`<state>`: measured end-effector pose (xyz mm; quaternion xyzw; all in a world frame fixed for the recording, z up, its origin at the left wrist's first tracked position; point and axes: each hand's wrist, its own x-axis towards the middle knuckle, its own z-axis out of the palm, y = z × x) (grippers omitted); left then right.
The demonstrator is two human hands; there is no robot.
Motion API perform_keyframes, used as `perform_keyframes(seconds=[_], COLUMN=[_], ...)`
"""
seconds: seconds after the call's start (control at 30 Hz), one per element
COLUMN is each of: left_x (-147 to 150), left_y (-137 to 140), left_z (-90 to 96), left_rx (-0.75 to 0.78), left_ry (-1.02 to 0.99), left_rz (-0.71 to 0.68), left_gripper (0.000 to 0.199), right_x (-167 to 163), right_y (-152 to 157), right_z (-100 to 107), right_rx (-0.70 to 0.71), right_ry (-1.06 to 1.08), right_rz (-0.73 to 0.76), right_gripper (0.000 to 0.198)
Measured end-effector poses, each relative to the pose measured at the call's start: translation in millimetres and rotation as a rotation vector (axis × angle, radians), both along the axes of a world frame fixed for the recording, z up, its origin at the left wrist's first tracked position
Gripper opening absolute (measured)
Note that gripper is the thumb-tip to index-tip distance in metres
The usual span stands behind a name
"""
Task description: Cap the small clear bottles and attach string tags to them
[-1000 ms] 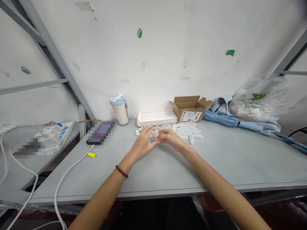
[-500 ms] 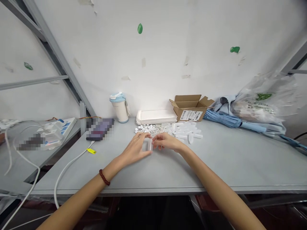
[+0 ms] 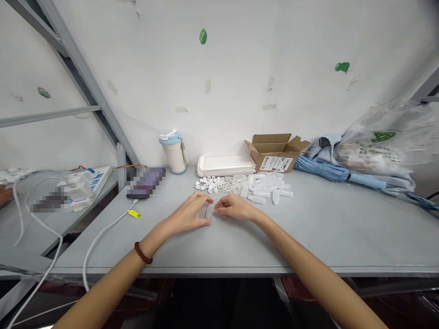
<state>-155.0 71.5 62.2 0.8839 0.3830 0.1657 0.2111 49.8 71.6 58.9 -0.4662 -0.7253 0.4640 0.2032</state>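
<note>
Tube [image 3: 209, 211], pale and slim, sits tilted in my left hand [image 3: 189, 212], low over the worktop [image 3: 240, 246] or on it; I cannot tell which. My thumb braces the near end and my fingers clamp the far end, a grip that, I judge, steadies it while leaving its right flank bare. Just beside that flank is my right hand [image 3: 236, 208], fingertips drawn together; whether they touch the tube or pinch something small, I cannot tell. Beyond my hands lie loose groups side by side: white caps [image 3: 211, 185] to the left, pale cords [image 3: 230, 187] between, more tubes [image 3: 269, 186] to the right. Grouped so, each kind looks easy to pick out, near enough to save long reaches. A white stack [image 3: 226, 165] and a box [image 3: 276, 163], flaps up, stand behind them, probably set back so as not to crowd my hands.
</note>
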Motion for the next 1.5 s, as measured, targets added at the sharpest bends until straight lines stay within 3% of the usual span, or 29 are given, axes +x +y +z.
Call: perform_keyframes(seconds=[0.27,0.5,1.5], left_x=[-4,-8,-5], left_y=[4,5,-4], left_z=[-5.7,-13.1,-6.3], left_rx=[-0.063,-0.092,-0.106], left_ry=[-0.034,-0.082,-0.092], left_rz=[0.013,0.06,0.015], left_gripper=[0.058,0.053,0.049], right_x=[-4,-6,-3], right_y=[0,0,2], right_z=[-6,-7,-5], right_rx=[0.04,0.047,0.106], right_ry=[-0.002,-0.009,-0.062], right_rz=[0.018,0.013,0.056], right_gripper=[0.024,0.02,0.023])
